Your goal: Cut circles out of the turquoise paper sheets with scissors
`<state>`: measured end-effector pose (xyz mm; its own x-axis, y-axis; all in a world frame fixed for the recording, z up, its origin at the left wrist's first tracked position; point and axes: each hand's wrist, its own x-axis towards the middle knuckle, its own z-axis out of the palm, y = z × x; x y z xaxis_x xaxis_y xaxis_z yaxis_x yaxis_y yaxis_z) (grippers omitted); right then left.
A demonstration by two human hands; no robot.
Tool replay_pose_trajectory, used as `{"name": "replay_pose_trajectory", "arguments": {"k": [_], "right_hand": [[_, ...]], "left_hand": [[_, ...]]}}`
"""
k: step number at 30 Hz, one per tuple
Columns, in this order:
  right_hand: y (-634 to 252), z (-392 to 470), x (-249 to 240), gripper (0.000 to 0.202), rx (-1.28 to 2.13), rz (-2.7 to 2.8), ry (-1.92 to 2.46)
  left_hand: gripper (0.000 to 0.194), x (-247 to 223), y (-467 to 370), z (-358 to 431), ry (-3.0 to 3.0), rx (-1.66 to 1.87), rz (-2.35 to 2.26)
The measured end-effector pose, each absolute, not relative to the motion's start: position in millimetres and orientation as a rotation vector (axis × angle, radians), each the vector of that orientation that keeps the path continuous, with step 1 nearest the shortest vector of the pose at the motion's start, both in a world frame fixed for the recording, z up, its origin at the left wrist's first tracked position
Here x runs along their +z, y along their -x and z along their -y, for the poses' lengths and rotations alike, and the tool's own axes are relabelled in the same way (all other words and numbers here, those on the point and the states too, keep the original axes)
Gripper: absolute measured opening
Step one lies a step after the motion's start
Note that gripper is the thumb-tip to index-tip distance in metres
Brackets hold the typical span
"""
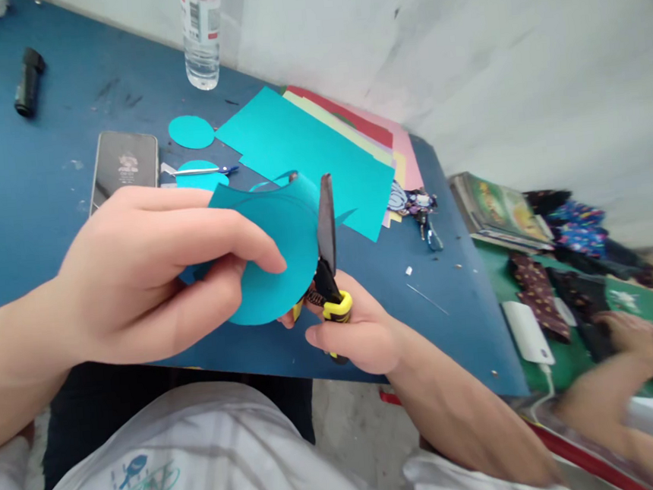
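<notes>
Between the thumb and fingers of my left hand (162, 267) is a piece of turquoise paper (280, 241), its lower edge cut to a round curve and a thin strip curling at its top. My right hand (362, 329) is closed round the black and yellow handles of a pair of scissors (328, 229). The blades point up at the paper's right edge, with the near blade in front of it. Beyond my left hand lie one turquoise paper disc (192, 132) and another disc (200, 177), which has a slim blue-ended tool (206, 171) across it.
Sheets of turquoise paper (324, 154) lie over red, yellow and pink sheets by the wall. A phone (125, 165), a water bottle (202, 42) and a black cylindrical object (29, 82) stand or lie leftward. At right, another person's hands (632, 340) rest near a white power bank (527, 332).
</notes>
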<state>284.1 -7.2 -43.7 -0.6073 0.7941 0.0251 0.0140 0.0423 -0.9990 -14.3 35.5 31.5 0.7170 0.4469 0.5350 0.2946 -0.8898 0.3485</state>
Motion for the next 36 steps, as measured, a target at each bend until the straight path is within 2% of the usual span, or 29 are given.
{"name": "replay_pose_trajectory", "arguments": {"k": [30, 36], "right_hand": [[-285.4, 6.6, -41.9, 0.034, 1.658, 1.726, 0.845], [-285.5, 7.1, -43.5, 0.035, 1.827, 1.584, 0.815]], "left_hand": [[0.034, 29.9, 14.9, -35.2, -2.656, 0.936, -0.590], [0.033, 32.2, 16.0, -35.4, -2.669, 0.929, -0.584]]}}
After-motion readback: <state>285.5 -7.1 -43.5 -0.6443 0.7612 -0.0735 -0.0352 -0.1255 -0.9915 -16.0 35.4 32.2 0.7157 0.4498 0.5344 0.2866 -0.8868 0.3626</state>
